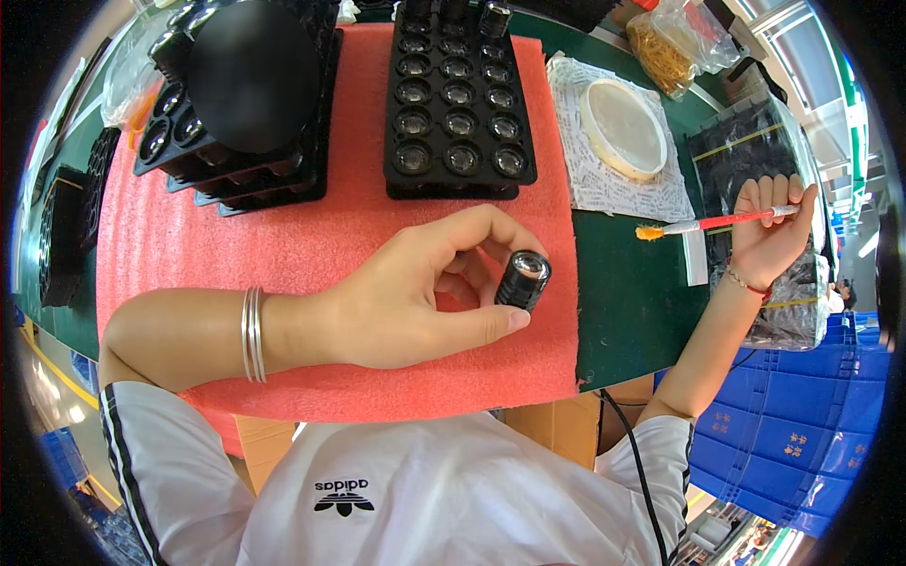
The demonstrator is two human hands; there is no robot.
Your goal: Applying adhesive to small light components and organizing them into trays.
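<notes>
around black cylinder (525, 279), trays (458, 190), round dish (623, 130)

The left grip (401, 297) pinches between thumb (472, 327) and bent fingers (491, 224); the right grip (772, 236) curls shut, its forearm (714, 335) slanting outward.

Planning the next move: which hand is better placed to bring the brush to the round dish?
Probably the right hand: it holds the brush, with the bristles near the round dish. The left hand grips a black cylinder.

Lettering (342, 487) on shirt (444, 500), blue crates (755, 462)
</notes>
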